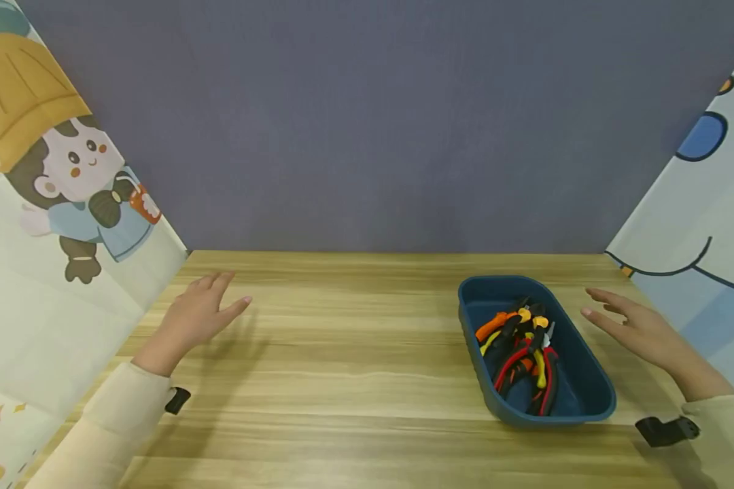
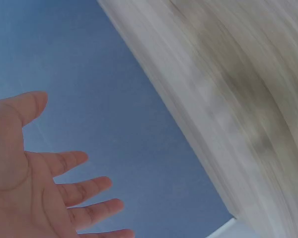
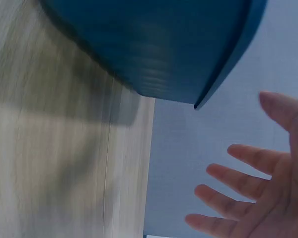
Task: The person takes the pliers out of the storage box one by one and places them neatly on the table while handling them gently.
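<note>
On the right side of the table stands a dark blue plastic bin (image 1: pixel 578 353) with several pliers (image 1: pixel 520 353) piled in it. Their handles are red and black, orange, and yellow. My right hand (image 1: pixel 645 336) hovers just right of the bin, fingers spread and holding nothing. In the right wrist view the bin's outer wall (image 3: pixel 154 49) is beside that right hand (image 3: pixel 268 183). Over the left part of the table my left hand (image 1: pixel 196 316) is held out with its thumb apart from the fingers. Its bare palm (image 2: pixel 25 198) shows in the left wrist view.
The wood-grain table (image 1: pixel 342 360) runs back to a grey-blue panel (image 1: pixel 367 129). Cartoon-printed sheets flank it, the left sheet (image 1: pixel 12 299) and the right sheet (image 1: pixel 679 210). Each wrist carries a black strap piece, the left strap (image 1: pixel 177 401) and the right strap (image 1: pixel 667 432).
</note>
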